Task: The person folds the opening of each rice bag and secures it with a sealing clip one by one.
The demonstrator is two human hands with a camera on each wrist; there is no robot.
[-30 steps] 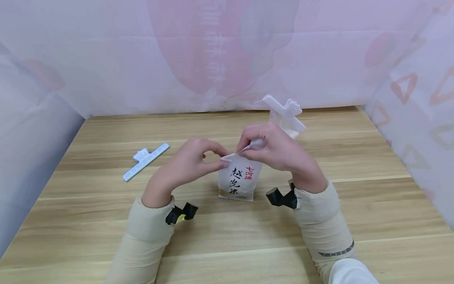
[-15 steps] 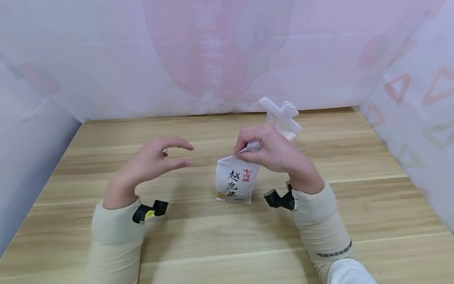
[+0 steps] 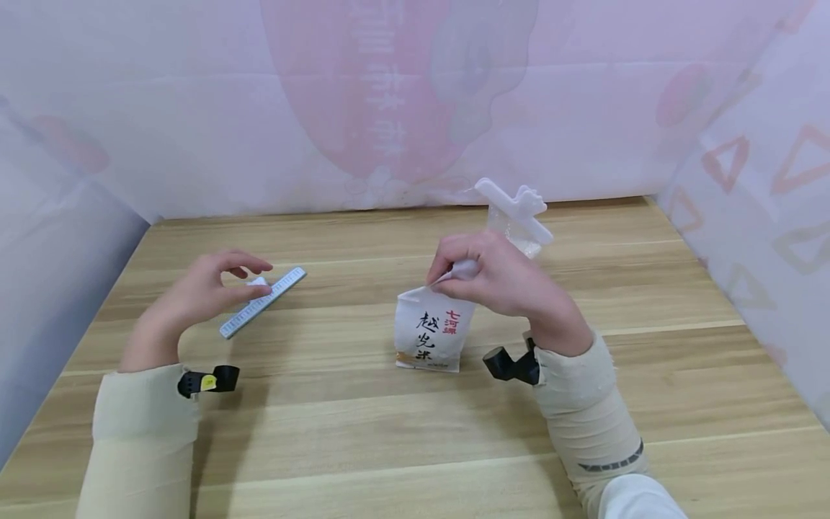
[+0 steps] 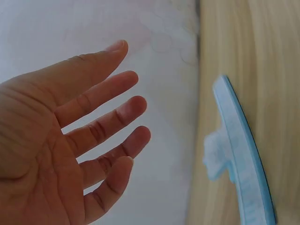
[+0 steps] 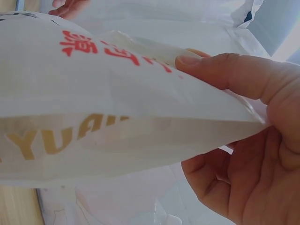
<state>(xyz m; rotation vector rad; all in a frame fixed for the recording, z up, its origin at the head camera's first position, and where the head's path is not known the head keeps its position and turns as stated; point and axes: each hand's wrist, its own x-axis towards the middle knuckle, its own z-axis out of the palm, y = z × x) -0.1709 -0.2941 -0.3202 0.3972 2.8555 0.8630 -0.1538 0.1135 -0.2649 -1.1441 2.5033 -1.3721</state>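
Note:
A small white rice bag with black and red characters stands on the table. Its top edge is pinched between the thumb and fingers of my right hand; the right wrist view shows the thumb pressed on the printed front. On the left, my left hand hovers by a light-blue bag clip, fingers spread and holding nothing. In the left wrist view the clip lies apart from the fingertips, its handle turned toward the hand. From the head, the thumb and fingers partly cover that handle.
Behind my right hand, a clear bag with a white clip across its top stands near the back of the wooden table. Printed white sheets enclose the back and sides.
My left hand has let go of the bag's top left corner and moved left to the blue clip. The right hand keeps its pinch on the bag.

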